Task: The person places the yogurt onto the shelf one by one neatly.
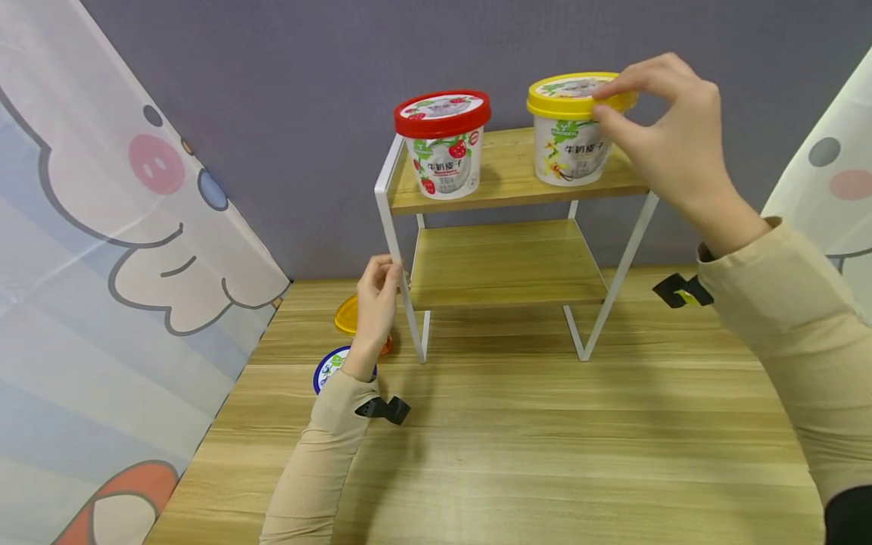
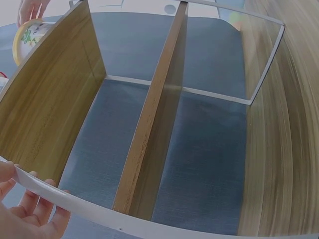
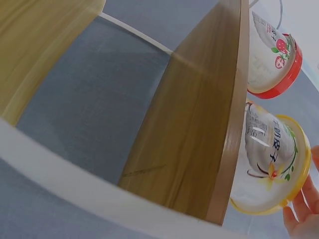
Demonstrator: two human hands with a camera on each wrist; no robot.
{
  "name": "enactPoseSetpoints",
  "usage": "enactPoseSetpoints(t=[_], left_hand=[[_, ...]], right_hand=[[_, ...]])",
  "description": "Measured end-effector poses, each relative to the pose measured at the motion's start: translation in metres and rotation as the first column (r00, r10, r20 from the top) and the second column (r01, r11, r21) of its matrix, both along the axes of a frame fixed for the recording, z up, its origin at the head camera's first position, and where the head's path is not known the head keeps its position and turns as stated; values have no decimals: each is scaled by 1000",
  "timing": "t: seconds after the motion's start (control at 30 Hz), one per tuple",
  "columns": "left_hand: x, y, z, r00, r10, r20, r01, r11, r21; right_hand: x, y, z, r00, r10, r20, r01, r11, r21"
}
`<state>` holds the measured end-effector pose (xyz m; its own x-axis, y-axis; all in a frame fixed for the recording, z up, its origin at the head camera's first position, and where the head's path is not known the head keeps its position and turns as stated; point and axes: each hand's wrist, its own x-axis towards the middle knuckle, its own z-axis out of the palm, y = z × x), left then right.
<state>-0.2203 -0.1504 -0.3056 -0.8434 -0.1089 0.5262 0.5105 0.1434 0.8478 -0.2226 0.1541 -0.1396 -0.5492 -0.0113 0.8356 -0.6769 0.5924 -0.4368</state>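
Observation:
A two-tier shelf rack [image 1: 504,265] with wooden boards and a white metal frame stands on the table. On its top board are a red-lidded tub [image 1: 443,163] with strawberry pictures and, to the right, a yellow-lidded tub [image 1: 572,147] with flower pictures. My right hand [image 1: 681,129] holds the yellow lid's right edge between thumb and fingers; the tub stands upright. At the rack's left side, my left hand [image 1: 377,299] grips the white frame. The left wrist view shows its thumb and fingers [image 2: 42,211] on either side of the bar.
Beside my left forearm sit a blue-rimmed lid [image 1: 331,367], an orange-yellow lid [image 1: 346,314] and a partly hidden orange-red item [image 1: 387,346]. Behind the rack rises a grey wall [image 1: 306,113]. Cartoon-printed curtains [image 1: 88,227] hang at both sides of the wooden table [image 1: 511,454].

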Motion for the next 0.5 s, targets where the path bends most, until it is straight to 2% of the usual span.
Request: enactPoseSetpoints(t=[0.13, 0.3, 0.4, 0.5], left_hand=[[6, 2, 7, 1000, -8, 4, 8, 1000, 7], [17, 7, 19, 1000, 5, 10, -4, 1000, -7], [18, 8, 19, 1000, 11, 8, -11, 1000, -10], [12, 5, 13, 1000, 7, 3, -7, 1000, -3]], right_hand=[[5, 4, -2, 999, -4, -42, 2, 999, -48], [10, 13, -6, 998, -25, -50, 21, 997, -75], [8, 23, -13, 996, -40, -75, 36, 997, -63], [7, 32, -21, 994, -49, -94, 42, 996, -78]])
